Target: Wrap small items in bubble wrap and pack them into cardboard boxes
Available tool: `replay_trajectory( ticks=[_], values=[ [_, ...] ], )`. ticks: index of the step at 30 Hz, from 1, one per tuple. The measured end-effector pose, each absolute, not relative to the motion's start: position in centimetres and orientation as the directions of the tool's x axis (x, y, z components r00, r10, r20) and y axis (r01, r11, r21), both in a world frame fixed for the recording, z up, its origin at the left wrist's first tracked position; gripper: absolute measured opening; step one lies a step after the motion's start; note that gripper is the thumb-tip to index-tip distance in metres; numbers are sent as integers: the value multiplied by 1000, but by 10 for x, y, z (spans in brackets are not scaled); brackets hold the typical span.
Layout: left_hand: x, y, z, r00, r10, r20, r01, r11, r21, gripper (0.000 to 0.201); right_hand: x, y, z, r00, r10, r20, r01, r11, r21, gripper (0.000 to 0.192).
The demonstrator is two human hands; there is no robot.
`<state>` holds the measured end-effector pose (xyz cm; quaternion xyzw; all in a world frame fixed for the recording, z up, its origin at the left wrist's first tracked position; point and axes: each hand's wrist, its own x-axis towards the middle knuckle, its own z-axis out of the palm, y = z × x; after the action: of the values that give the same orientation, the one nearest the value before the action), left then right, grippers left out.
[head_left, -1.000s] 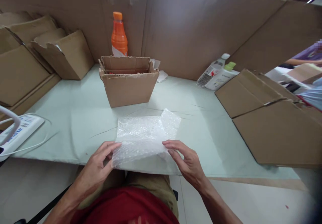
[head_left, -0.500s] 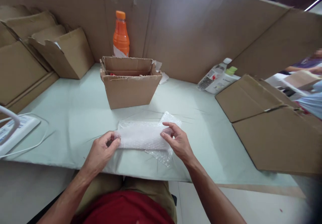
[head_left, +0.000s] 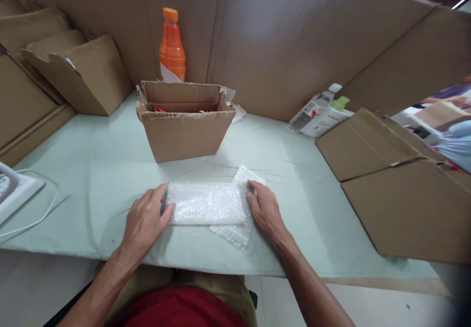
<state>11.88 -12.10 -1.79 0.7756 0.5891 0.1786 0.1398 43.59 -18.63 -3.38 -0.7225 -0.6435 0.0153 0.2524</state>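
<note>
A flat rectangular bundle of clear bubble wrap lies lengthwise across the table in front of me. At its left end my left hand is closed, thumb on the near side and fingers behind. My right hand curls at the right end, with thumb and forefinger on the wrap's edge. Beneath that end a loose flap of bubble wrap sticks out at an angle, toward me and away from me. What the wrap may enclose cannot be made out.
Behind the bundle stands an open cardboard box with something red inside. An orange bottle is behind it. Other cardboard boxes stand left, and another box right, near two bottles. A white power strip with a cable lies left.
The bundle, held a little above the table before, now lies flat with its shinier side up. Both hands have lowered to its ends, and my right fingers have come down onto the edge.
</note>
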Motion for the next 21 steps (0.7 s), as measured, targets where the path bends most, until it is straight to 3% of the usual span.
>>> replay_trajectory(
  ticks=[6, 9, 12, 16, 21],
  values=[
    [131, -128, -9, 293, 950, -109, 930, -257, 261, 50, 473, -170, -36, -39, 966, 256, 985, 81, -155, 31],
    [139, -137, -8, 290, 943, -163, 940, -249, 231, 54, 508, -146, -27, 29, 962, 272, 997, -9, -74, 32],
    [143, -147, -10, 306, 936, -174, 925, -249, 288, 60, 534, -127, -15, 109, 934, 340, 994, -95, -56, 33],
    [132, -147, -13, 295, 953, -74, 863, -232, 449, 56, 534, -119, -6, 137, 880, 455, 985, -74, -154, 29],
    [104, -114, 2, 103, 961, 258, 745, -246, 619, 51, 501, -105, 1, 133, 896, 424, 891, 79, -447, 29]
  ],
)
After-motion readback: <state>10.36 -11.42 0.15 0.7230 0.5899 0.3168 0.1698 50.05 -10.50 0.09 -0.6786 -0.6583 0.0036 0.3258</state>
